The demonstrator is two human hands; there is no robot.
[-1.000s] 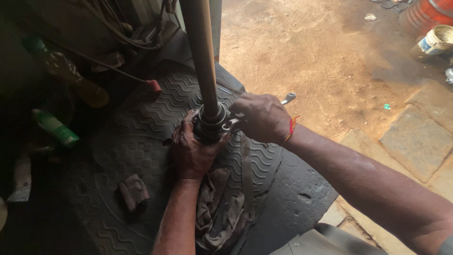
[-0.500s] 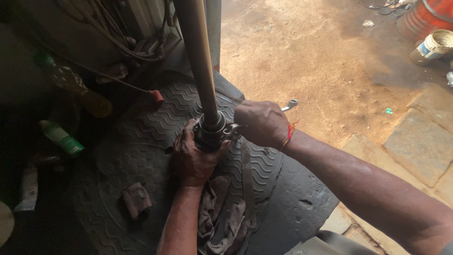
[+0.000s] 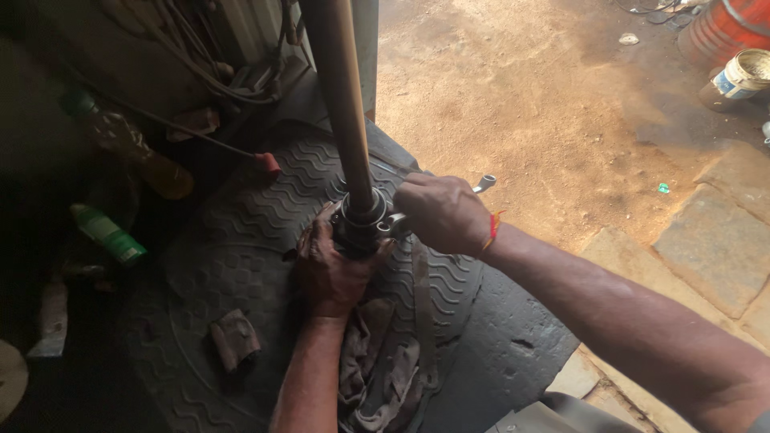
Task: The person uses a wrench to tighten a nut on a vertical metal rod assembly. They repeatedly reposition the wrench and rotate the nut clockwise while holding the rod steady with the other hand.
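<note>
Bracing the joint collar [image 3: 361, 228] at the foot of the upright metal shaft [image 3: 341, 104], my left hand [image 3: 329, 269] is clamped around its greasy underside above the ribbed rubber mat [image 3: 241, 240]. My right hand [image 3: 441, 212] is closed on a spanner [image 3: 481, 184] set against the collar. For a clean turn, I judge the spanner must sit square and the collar stay steady over the rag [image 3: 377, 369].
</note>
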